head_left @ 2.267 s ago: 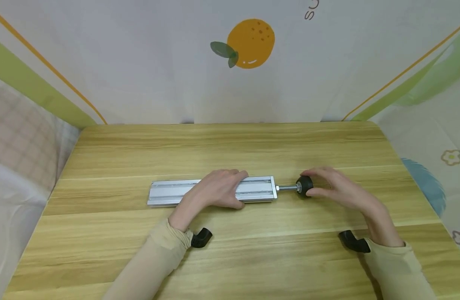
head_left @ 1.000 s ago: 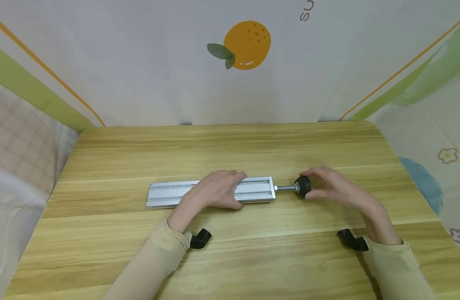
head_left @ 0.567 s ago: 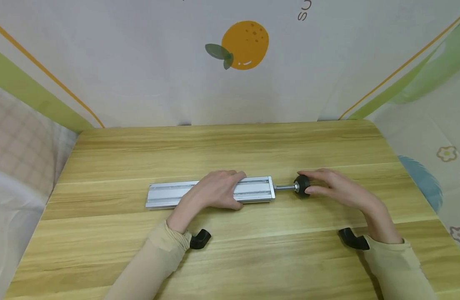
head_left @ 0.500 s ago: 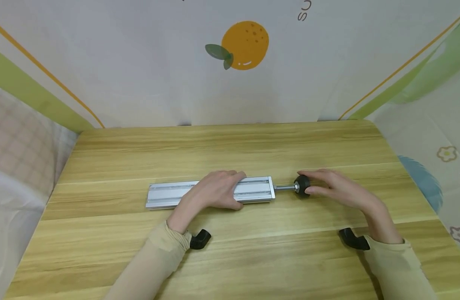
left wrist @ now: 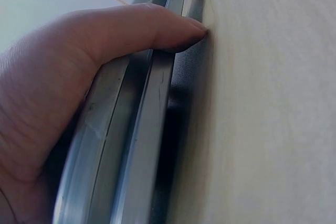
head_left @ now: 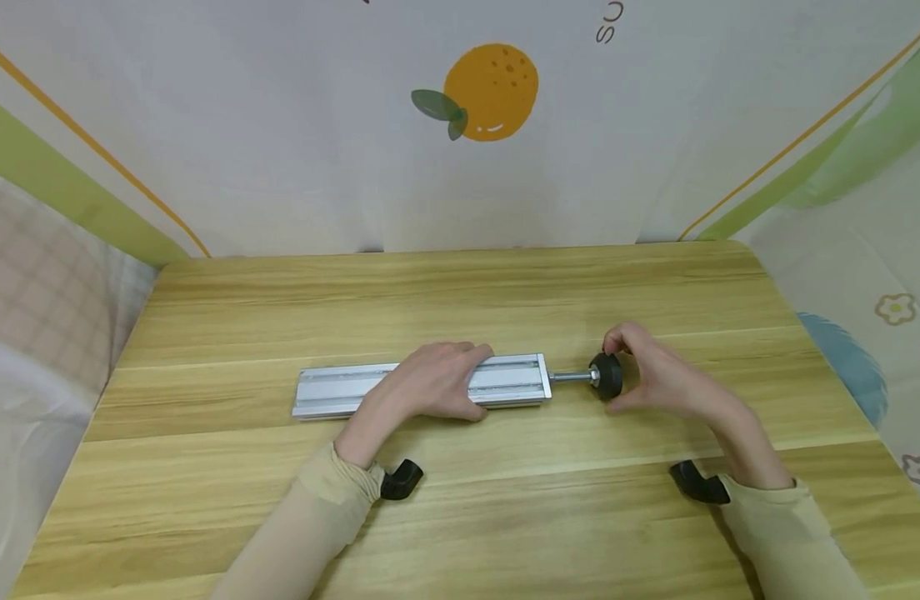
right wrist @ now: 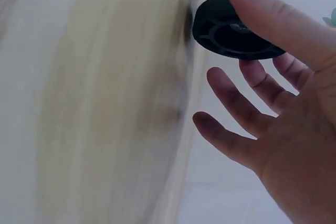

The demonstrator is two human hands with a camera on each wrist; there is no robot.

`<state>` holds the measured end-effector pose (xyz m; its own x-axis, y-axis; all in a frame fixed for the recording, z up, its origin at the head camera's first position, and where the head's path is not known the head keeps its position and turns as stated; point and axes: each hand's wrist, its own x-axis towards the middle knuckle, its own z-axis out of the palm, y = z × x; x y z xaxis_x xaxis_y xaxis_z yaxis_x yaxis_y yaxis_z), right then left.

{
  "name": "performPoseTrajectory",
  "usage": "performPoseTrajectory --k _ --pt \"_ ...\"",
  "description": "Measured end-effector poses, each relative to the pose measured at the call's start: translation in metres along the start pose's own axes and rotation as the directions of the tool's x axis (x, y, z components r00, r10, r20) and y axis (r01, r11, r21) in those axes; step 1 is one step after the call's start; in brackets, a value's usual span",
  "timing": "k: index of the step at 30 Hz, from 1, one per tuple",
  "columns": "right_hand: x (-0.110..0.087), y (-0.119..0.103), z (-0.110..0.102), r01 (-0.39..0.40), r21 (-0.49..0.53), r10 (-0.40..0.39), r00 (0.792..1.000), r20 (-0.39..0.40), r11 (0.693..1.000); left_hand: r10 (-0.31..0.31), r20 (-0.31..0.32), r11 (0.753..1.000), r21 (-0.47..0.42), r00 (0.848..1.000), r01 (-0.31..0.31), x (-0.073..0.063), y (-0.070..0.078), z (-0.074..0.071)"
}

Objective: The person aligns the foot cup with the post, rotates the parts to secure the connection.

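Observation:
A silver aluminium profile point(head_left: 505, 379) lies across the table, with an end plate on its right end. My left hand point(head_left: 437, 379) grips it from above. In the left wrist view, the thumb point(left wrist: 152, 27) presses along its side, near the tabletop. From the end plate a threaded rod point(head_left: 571, 377) sticks out to a black levelling foot point(head_left: 610, 377). My right hand point(head_left: 658, 375) has its curled thumb and forefinger around the foot's rim. In the right wrist view the thumb crosses the hollow underside of the foot point(right wrist: 210, 27), while the other fingers are spread apart.
The wood-grain table point(head_left: 467, 517) carries the profile near its middle. A printed cloth point(head_left: 317, 125) hangs behind the back edge, and more fabric lies at both sides. Black curved pieces point(head_left: 402, 481) stick out from both sleeve cuffs.
The right thumb and forefinger have spread wider around the foot's rim, and the right wrist has shifted slightly left. My left hand and the profile have stayed in place.

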<state>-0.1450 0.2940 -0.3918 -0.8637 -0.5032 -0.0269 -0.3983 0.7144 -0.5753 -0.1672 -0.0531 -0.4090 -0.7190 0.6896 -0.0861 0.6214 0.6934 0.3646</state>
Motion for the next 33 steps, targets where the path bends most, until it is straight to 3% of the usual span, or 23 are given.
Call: performPoseTrajectory --k 11,22,33 --pt "-0.005 -0.002 -0.010 -0.082 0.030 0.082 0.997 -0.007 0.996 0.014 -0.006 1.000 0.010 1.000 -0.014 0.002 0.001 -0.002" --pt "-0.011 0.000 -0.016 -0.093 -0.014 0.094 0.992 0.088 0.996 0.014 -0.009 1.000 0.019 1.000 -0.014 0.003 0.000 -0.002" --pt "-0.011 0.002 -0.016 -0.130 -0.003 0.129 0.985 0.115 0.992 0.008 -0.007 1.000 0.011 1.000 -0.008 0.001 -0.001 0.001"
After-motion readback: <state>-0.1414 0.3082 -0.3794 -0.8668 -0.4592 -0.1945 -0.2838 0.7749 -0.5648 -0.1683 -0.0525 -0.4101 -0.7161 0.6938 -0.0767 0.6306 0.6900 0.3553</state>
